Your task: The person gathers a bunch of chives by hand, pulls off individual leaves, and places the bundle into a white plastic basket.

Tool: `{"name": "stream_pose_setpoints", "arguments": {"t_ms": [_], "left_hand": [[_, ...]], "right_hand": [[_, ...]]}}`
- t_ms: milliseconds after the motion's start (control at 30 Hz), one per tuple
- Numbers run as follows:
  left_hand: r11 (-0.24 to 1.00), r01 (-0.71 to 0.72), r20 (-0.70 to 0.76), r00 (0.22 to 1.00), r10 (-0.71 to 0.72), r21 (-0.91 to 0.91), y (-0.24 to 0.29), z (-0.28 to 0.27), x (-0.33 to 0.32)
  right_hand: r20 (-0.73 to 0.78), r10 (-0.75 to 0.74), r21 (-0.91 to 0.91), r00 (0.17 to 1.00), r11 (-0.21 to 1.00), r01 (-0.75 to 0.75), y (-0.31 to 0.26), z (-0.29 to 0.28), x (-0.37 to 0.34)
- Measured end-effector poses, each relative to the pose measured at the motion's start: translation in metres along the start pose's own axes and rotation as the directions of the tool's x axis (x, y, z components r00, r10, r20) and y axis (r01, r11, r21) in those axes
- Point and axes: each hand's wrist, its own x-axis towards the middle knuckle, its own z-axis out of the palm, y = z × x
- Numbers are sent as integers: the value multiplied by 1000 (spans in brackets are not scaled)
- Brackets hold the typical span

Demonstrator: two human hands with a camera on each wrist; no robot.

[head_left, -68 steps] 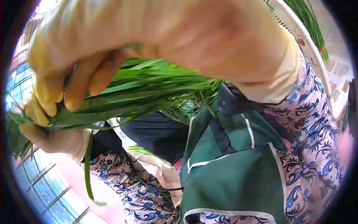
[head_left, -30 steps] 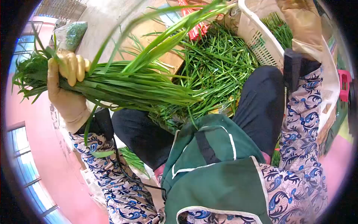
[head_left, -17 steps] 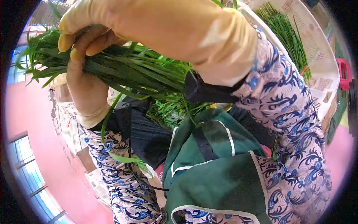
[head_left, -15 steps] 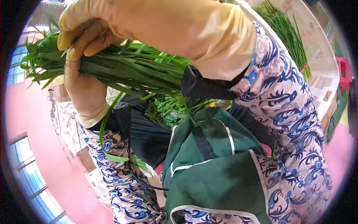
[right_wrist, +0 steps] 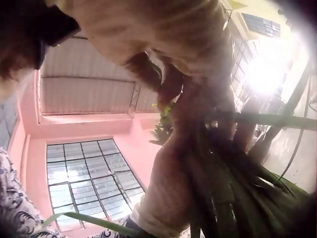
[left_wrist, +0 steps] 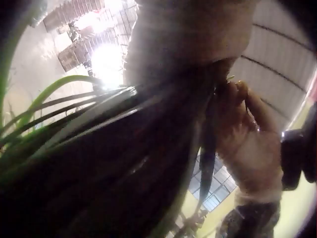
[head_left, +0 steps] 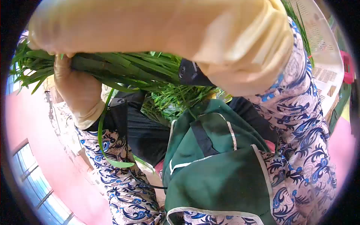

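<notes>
A thick bunch of long green leaves (head_left: 127, 69) lies sideways in the grip of my gloved left hand (head_left: 80, 88), which is below it near its leafy left end. My gloved right hand (head_left: 112, 28) reaches across above the bunch; its fingertips are hidden in the head view. In the right wrist view the right hand (right_wrist: 183, 39) has curled fingers against the leaves (right_wrist: 223, 188), beside the left hand (right_wrist: 168, 183). The left wrist view is dark, with the right hand (left_wrist: 247, 148) pinching at the bunch. One loose leaf (head_left: 100, 138) hangs down by the left sleeve.
Loose cut greens (head_left: 176, 99) lie beyond the green apron (head_left: 221, 180). At the upper right is a white basket (head_left: 326, 52) holding more greens, with a pink plastic object (head_left: 348, 67) beside it. A pink wall (head_left: 33, 116) with a window stands at the left.
My right hand was over by the basket a second ago, came across to the bunch, and has since shifted further left and nearer the head camera. The left hand keeps its grip.
</notes>
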Motion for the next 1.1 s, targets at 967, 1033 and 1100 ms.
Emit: {"name": "stream_pose_setpoints", "arguments": {"t_ms": [967,1033,1100], "left_hand": [[843,-87,-488,782,388,531,51,28,4],[811,-80,-469,781,412,579,54,24,4],[806,-68,-470,782,409,588,54,30,1]], "right_hand": [[-310,322,-327,895,848,-418,121,21,-82],[-423,266,-334,866,843,-422,130,18,-77],[-418,203,-351,885,863,-364,126,20,-76]]}}
